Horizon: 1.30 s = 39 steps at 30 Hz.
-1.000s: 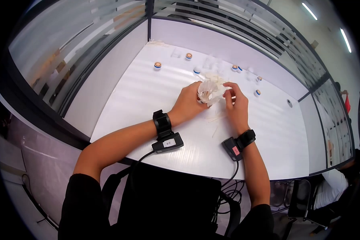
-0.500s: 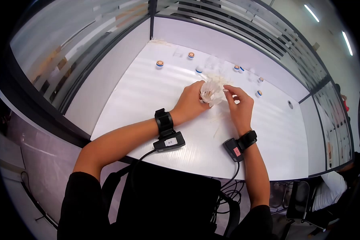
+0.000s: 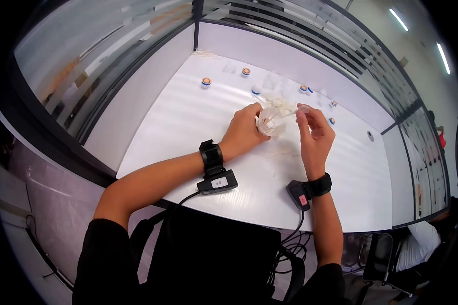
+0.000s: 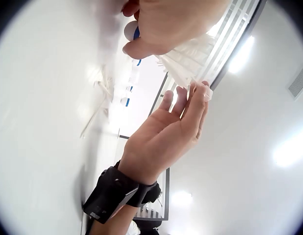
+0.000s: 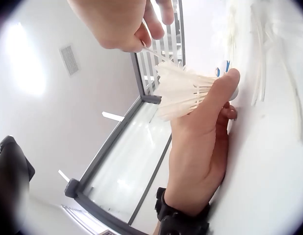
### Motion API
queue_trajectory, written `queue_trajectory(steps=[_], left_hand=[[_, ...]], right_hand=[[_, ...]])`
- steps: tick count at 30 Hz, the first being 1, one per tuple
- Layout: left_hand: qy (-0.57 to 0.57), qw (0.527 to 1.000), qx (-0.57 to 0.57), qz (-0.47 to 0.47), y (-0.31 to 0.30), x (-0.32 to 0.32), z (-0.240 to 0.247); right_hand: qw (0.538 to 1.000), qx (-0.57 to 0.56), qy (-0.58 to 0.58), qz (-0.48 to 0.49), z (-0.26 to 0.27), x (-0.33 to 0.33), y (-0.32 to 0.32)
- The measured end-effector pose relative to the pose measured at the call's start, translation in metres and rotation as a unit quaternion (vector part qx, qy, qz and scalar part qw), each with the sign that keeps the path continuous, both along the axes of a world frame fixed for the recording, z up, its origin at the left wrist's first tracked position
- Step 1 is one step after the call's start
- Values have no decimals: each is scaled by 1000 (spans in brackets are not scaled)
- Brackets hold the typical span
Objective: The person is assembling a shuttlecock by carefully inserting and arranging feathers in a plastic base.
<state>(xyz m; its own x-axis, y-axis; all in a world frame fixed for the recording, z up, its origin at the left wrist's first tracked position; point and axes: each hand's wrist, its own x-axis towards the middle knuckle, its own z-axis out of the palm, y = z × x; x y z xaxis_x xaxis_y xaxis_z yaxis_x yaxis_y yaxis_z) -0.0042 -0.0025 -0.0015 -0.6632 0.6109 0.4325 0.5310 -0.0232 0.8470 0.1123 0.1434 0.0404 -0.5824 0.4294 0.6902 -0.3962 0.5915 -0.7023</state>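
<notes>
A white feather shuttlecock is gripped near its cork end by my left hand, its feather skirt facing up and toward the right hand. In the left wrist view the white cork with its blue band shows between the left fingers. My right hand pinches a white feather between thumb and fingertips beside the skirt. Whether that feather is joined to the shuttlecock I cannot tell. Its other fingers are loosely bent.
Behind the hands lies a pile of loose feathers. Several corks with blue bands, one a cork at the left, stand across the white table. Thin stems lie near the hands. Low partitions border the table.
My right hand has moved right, away from the shuttlecock, with a white feather now showing at its fingertips. My left hand keeps its grip and has tilted the shuttlecock slightly.
</notes>
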Motion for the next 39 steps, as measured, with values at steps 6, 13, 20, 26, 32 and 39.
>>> queue_trajectory(steps=[6, 13, 20, 26, 32, 39], left_hand=[[-1, 1000, 6, 7, 3, 0, -2], [25, 999, -12, 19, 2, 0, -2], [5, 1000, 0, 8, 0, 2, -1], [-14, 1000, 10, -2, 2, 0, -4], [-18, 1000, 6, -14, 0, 1, -2], [2, 1000, 4, 2, 0, 3, -1]], right_hand=[[999, 23, -12, 35, -1, 2, -1], [996, 74, -35, 17, -2, 0, -1], [993, 98, -55, 20, -2, 0, -4], [997, 70, -37, -14, 1, 1, -6], [994, 94, -64, -6, 4, 3, -9], [992, 103, -69, -15, 3, 3, -9]])
